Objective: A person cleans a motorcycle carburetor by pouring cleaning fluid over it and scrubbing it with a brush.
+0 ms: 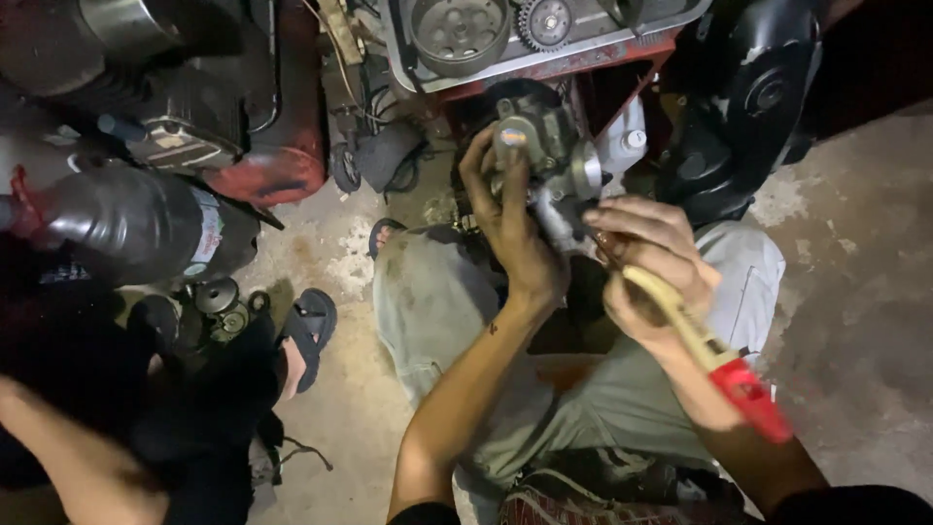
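single head-worn cam, looks steeply down, close over the person's own lap and hands, concrete floor point(855, 292) below, engine parts along top edge; no second view to share

Setting. We recorded a bare concrete floor point(855, 292), grey, stained and patched with pale, chipped areas. Light fell unevenly: the floor at right and centre was lit, while the left side lay in deep shadow. Against the upper edge we noted a red machine frame point(622, 58) carrying a grey tray point(583, 44), and beside it a black moulded cover point(748, 107). At upper left stood a red, rounded housing point(282, 156) and a dark plastic bottle point(136, 224), lying on its side.
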